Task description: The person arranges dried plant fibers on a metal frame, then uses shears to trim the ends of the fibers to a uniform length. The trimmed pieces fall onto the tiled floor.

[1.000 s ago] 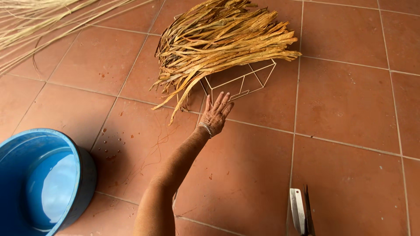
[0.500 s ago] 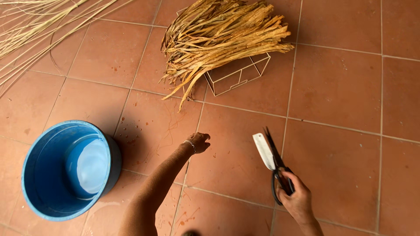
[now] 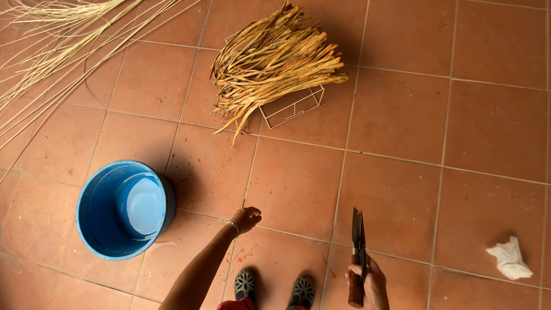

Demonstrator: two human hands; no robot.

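My left hand (image 3: pixel 247 219) hangs over the tiled floor with its fingers curled in, a thin bracelet at the wrist; whether it pinches a thin fibre I cannot tell. My right hand (image 3: pixel 367 285) grips the dark handle of a pair of large shears (image 3: pixel 357 244), blades pointing up and away from me. A bundle of dry yellow-brown fibre strips (image 3: pixel 275 60) lies on a white wire frame (image 3: pixel 291 107) on the floor ahead. A blue plastic bucket (image 3: pixel 100 227) stands to my left.
Long pale reeds (image 3: pixel 63 51) fan across the top left of the floor. A crumpled white cloth (image 3: pixel 509 259) lies at the right. My two sandalled feet (image 3: pixel 272 287) show at the bottom edge. The floor is terracotta tile.
My left hand drew back from the fibre bundle and closed. My right hand came into view holding the shears, whose blades have shut. The view shifted back, showing my feet.
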